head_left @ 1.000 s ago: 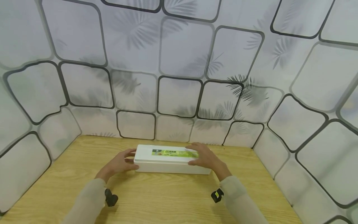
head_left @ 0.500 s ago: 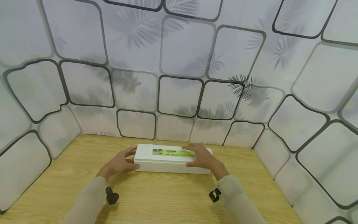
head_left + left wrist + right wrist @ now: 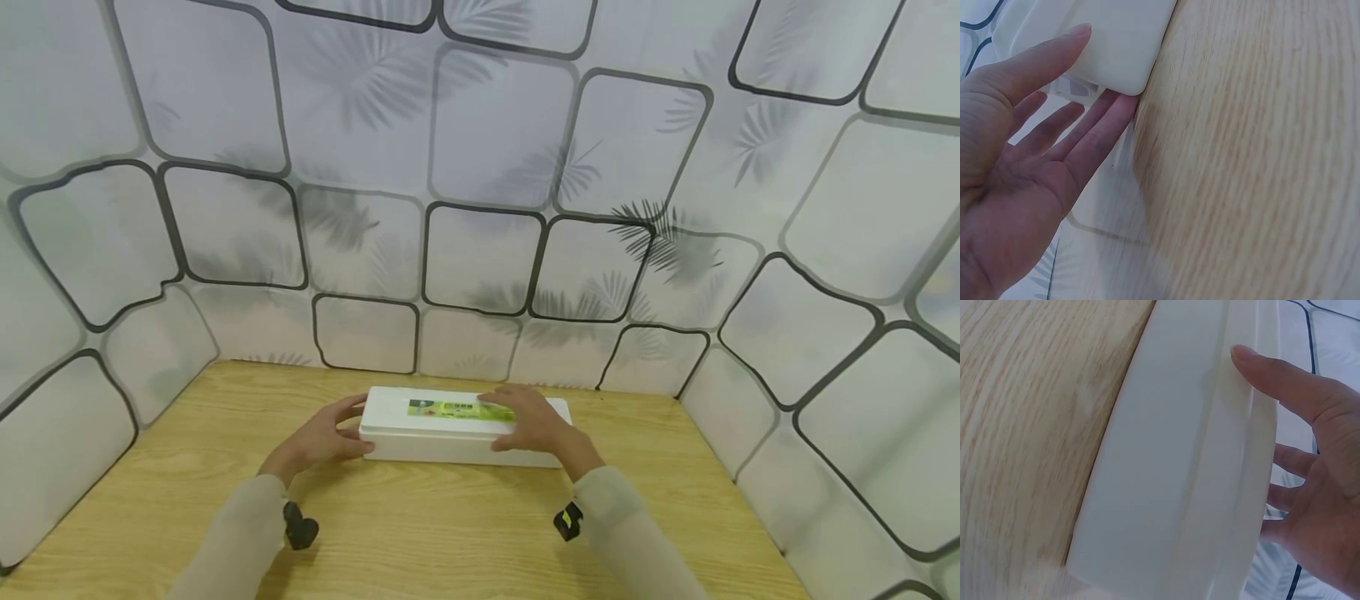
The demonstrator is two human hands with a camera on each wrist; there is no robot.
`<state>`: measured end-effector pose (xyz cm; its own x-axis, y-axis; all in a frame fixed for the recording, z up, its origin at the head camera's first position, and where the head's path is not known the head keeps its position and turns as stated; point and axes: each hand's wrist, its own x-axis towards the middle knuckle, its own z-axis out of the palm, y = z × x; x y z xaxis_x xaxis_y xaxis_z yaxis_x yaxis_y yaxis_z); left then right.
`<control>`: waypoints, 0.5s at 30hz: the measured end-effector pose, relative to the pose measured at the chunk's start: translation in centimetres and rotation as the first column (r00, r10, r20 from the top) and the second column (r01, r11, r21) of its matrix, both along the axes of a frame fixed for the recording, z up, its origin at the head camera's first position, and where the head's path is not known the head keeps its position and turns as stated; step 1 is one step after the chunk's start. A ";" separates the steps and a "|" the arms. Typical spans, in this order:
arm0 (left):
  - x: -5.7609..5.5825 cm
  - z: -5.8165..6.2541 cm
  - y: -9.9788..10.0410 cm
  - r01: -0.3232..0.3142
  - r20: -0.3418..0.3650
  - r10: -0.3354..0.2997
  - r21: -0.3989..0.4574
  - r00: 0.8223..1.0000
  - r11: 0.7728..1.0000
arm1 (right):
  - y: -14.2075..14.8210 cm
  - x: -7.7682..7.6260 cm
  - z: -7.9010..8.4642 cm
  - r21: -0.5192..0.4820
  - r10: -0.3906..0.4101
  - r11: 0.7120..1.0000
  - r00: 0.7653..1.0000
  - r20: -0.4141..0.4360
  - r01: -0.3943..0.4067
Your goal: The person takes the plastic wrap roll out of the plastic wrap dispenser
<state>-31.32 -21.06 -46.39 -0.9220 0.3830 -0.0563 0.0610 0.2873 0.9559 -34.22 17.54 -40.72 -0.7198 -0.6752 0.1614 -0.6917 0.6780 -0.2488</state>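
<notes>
A long white plastic storage box [image 3: 450, 449] lies lengthwise on the wooden table with its lid [image 3: 390, 409] on. A green and yellow label [image 3: 450, 408] runs along the lid's top. My left hand [image 3: 321, 437] holds the left end, thumb [image 3: 1063, 50] on the long near side and fingertips at the end's lower corner. Over the right half spans my right hand [image 3: 536, 425], its fingers spread across the lid. Its thumb [image 3: 1260, 365] touches the lid's near rim, in the right wrist view; the fingers reach toward the far side.
The light wooden table [image 3: 435, 533] extends in front of the box and to both sides. Close behind stands a pale wall covering [image 3: 480, 258] with dark rounded squares and leaf prints, which also closes in the left and right sides.
My right hand has slid leftward along the lid, baring more of its right end. The box and my left hand stay almost where they were.
</notes>
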 end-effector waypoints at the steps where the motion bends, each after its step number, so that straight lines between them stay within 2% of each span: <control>1: 0.0 0.0 0.0 0.000 -0.001 0.000 -0.003 1.000 1.000 | -0.1 0.0 -0.1 0.003 -0.002 1.000 1.000 -0.007 0.002; 3: 0.1 0.1 0.0 0.004 -0.009 -0.004 -0.006 1.000 1.000 | -0.2 -0.1 -0.3 0.014 -0.007 1.000 1.000 -0.025 0.008; 10: -0.1 0.0 0.0 0.014 -0.019 -0.014 0.001 1.000 1.000 | -0.8 0.1 -0.7 0.055 -0.054 0.997 0.999 -0.003 0.055; 15: -0.1 -0.2 -0.2 0.015 -0.017 -0.015 0.003 1.000 1.000 | -0.8 0.1 -0.8 0.053 -0.054 0.997 0.999 -0.002 0.054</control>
